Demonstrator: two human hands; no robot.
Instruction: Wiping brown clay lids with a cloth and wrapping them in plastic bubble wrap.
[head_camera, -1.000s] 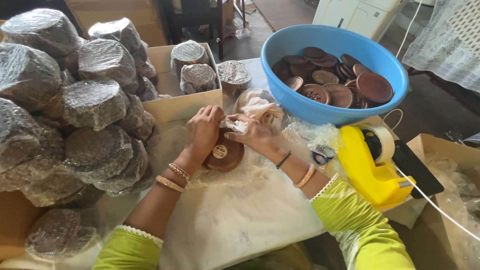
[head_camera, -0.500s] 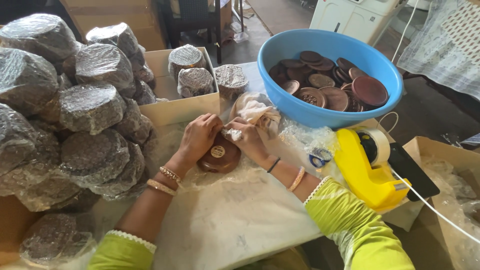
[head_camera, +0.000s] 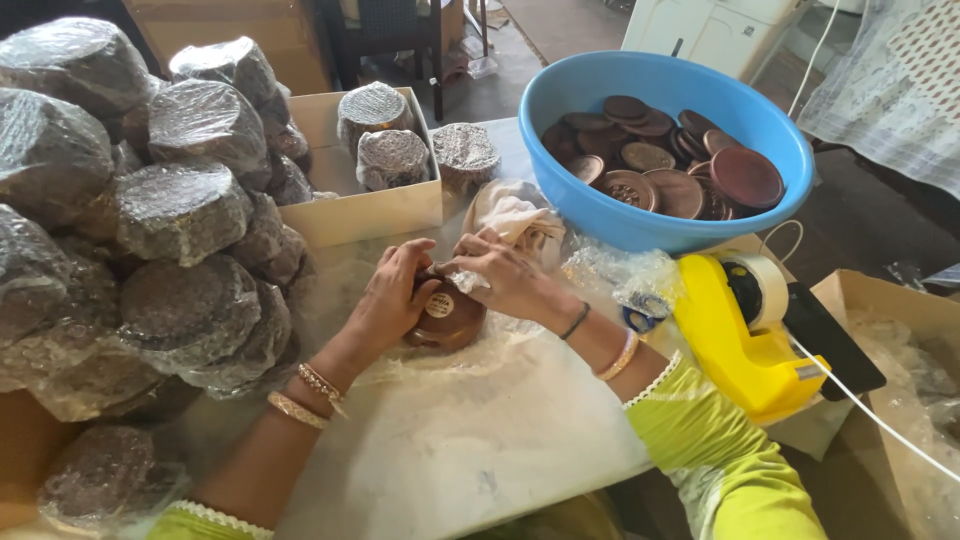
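A round brown wooden disc (head_camera: 447, 317) with a small round sticker lies on clear plastic wrap (head_camera: 455, 360) spread over the white table. My left hand (head_camera: 396, 293) curls around the disc's left edge. My right hand (head_camera: 497, 270) rests on its upper right side, pinching a bit of clear film between the fingertips. Both wrists wear bangles, and the sleeves are lime green.
A blue plastic basin (head_camera: 600, 210) at the back right holds several brown discs. A yellow tape dispenser (head_camera: 745, 335) and a dark phone with a white cable (head_camera: 835, 340) lie to the right. Bubble-wrapped bundles (head_camera: 150, 220) pile up on the left; an open cardboard box (head_camera: 370, 205) holds more.
Both hands have stayed on the disc, with the fingers shifting slightly around its top edge. The view has drifted a little.
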